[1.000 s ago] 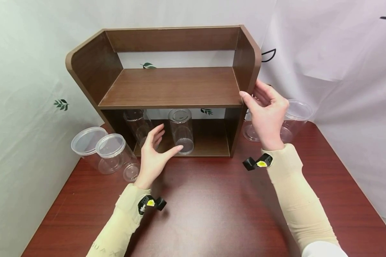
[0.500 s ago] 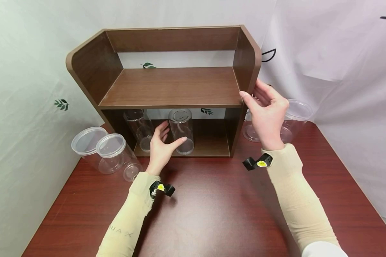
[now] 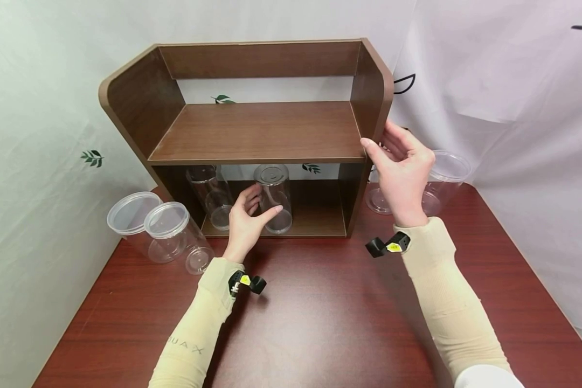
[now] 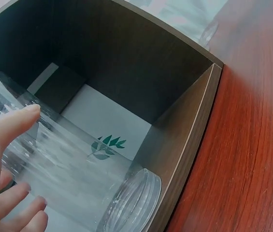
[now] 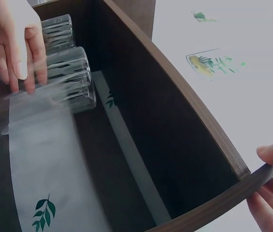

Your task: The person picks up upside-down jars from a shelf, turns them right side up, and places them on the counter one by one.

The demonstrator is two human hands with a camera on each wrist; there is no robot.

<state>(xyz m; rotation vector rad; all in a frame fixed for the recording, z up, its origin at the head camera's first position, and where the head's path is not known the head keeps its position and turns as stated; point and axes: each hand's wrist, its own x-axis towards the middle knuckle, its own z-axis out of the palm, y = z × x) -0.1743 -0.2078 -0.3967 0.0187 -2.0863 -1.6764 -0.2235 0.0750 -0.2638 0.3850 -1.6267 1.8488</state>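
Observation:
A brown wooden shelf with two levels stands on the table. In its lower level is a clear plastic jar; its wide rimmed end is down. My left hand curves round this jar from the left, thumb across its front and fingers at its left side. A second clear jar stands further left in the same level, partly behind that hand. With thumb and fingers, my right hand grips the front edge of the shelf's right side panel.
Left of the shelf, two clear jars with whitish lids, a wider one and a narrower one, stand close together. Behind my right hand is another lidded jar, and a clear jar base shows beside it. The reddish table extends in front.
My left hand has moved right and forward to the jar in the lower level, its fingers now closer round it. My right hand and the shelf have stayed put.

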